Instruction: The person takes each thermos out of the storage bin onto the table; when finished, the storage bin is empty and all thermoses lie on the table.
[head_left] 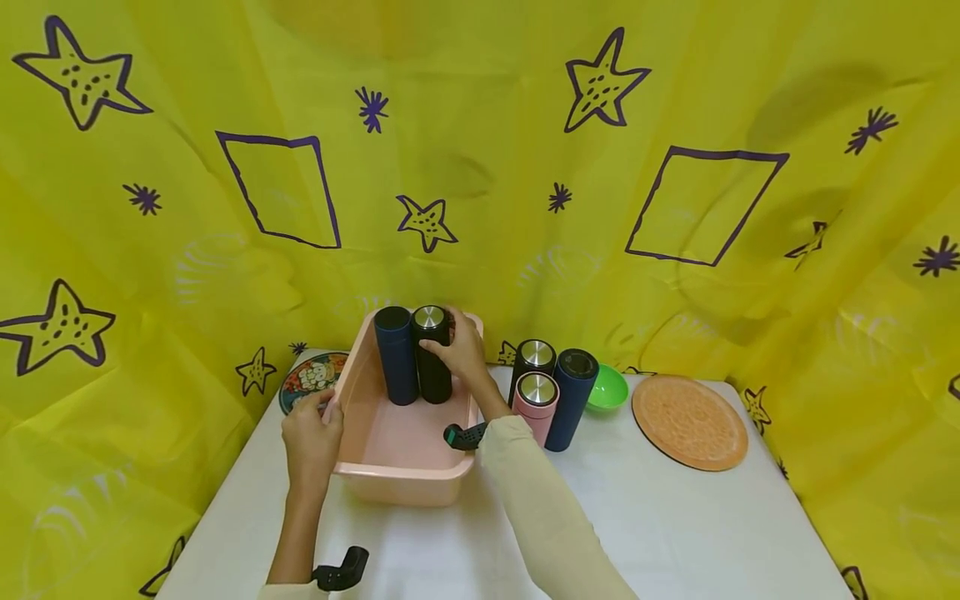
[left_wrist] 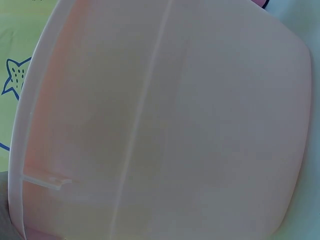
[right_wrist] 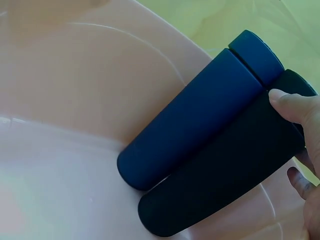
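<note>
— Where are your hands?

— My right hand (head_left: 461, 350) is inside the pink tub (head_left: 390, 467), fingers curled round the upper part of the black flask (head_left: 432, 354). In the right wrist view my thumb (right_wrist: 295, 107) presses on its side near the cap. The flask stands upright on the tub floor at the far end, touching the blue flask (head_left: 396, 354) on its left.

— And the arm?

— My right forearm, in a cream sleeve (head_left: 540, 508), reaches over the tub's right wall, wrist bent down toward the flask.

— The left?

— My left hand (head_left: 311, 437) grips the tub's left rim, thumb over the edge, fingers on the outside. That wrist's view shows only the tub wall (left_wrist: 165, 125), close up.

— What else is on the table?

— Just right of the tub stand three more flasks: black (head_left: 533, 362), pink (head_left: 536, 404), blue (head_left: 572, 396). Beyond them sit a green bowl (head_left: 607, 387) and an orange plate (head_left: 690, 421). A patterned plate (head_left: 307, 377) peeks out behind the tub's left side.
</note>
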